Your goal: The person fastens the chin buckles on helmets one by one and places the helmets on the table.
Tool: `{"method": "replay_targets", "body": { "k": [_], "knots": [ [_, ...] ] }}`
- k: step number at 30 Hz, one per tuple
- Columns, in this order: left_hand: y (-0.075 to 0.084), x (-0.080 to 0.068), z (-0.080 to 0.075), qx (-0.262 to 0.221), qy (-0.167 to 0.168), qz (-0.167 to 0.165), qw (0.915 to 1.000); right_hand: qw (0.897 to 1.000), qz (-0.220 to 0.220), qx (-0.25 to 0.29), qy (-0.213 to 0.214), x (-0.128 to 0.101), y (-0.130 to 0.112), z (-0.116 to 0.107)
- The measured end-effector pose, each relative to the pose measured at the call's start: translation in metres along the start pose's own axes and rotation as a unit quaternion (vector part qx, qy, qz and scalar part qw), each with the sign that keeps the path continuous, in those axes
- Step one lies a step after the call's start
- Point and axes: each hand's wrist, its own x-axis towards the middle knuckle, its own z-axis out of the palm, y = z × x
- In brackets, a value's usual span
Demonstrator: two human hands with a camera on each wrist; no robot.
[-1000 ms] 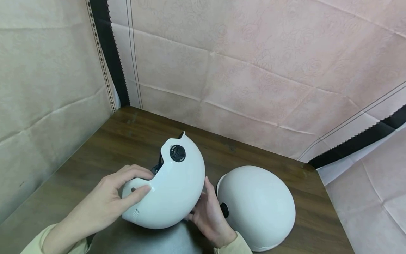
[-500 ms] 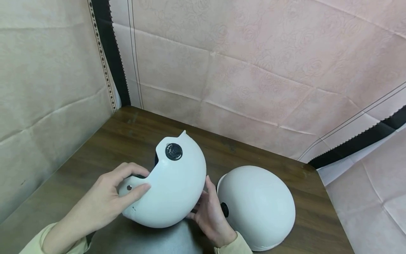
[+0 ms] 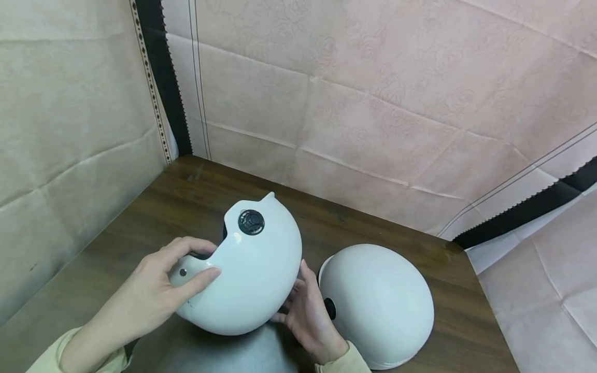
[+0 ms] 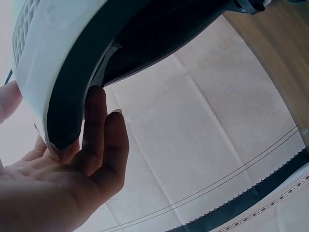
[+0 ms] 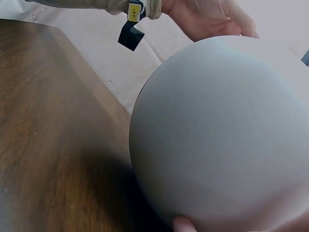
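Observation:
A white helmet (image 3: 261, 280) with a round black side fitting is tilted between both hands. My left hand (image 3: 154, 282) grips its lower left edge, thumb on the outer shell and fingers over the rim. From the left wrist view, those fingers (image 4: 96, 121) reach inside against the dark lining (image 4: 67, 106). My right hand (image 3: 310, 321) supports the rounded right side from below with relaxed fingers, partly hidden behind the shell. In the right wrist view the smooth shell (image 5: 217, 130) fills much of the picture. A second white helmet (image 3: 380, 305) rests dome up just right of my right hand.
Both helmets are over a dark brown wooden table (image 3: 457, 295). Pale patterned cloth (image 3: 364, 103) hangs behind it and along the sides, with black strips at the corners. A grey surface (image 3: 233, 357) shows below the held helmet.
The held helmet has turned a little, its round black fitting and lower left edge shifting left. My left hand has moved slightly left and up with it; the right hand stays nearly still.

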Motion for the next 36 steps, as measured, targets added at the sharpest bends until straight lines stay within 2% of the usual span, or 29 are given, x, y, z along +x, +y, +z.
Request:
{"method": "replay_targets", "body": {
  "k": [5, 14, 23, 27, 32, 36],
  "knots": [
    [-0.0005, 0.0, 0.0009, 0.002, 0.007, 0.005, 1.0, 1.0, 0.0, -0.003, 0.008, 0.0006, 0.0003, -0.0003],
    [-0.0027, 0.0017, 0.0011, -0.006, 0.039, 0.055, 0.9977, 1.0, -0.002, -0.018, 0.02, 0.0012, -0.0013, -0.0002],
    [-0.0025, 0.0014, -0.0001, 0.004, 0.037, 0.017, 0.9992, 0.999, 0.006, -0.042, 0.02, 0.0013, -0.0041, 0.0024],
    [-0.0028, 0.0005, -0.0012, 0.008, 0.039, 0.005, 0.9992, 0.999, -0.001, -0.045, 0.0, 0.0008, -0.0041, 0.0034],
    [-0.0031, 0.0002, -0.0023, 0.006, 0.041, 0.001, 0.9991, 0.998, -0.025, -0.028, -0.048, 0.001, -0.0018, 0.0039],
    [-0.0044, 0.0008, -0.0021, 0.006, 0.05, 0.011, 0.9987, 0.998, -0.03, -0.027, -0.043, 0.0009, -0.0012, 0.0036]
  ]
}}
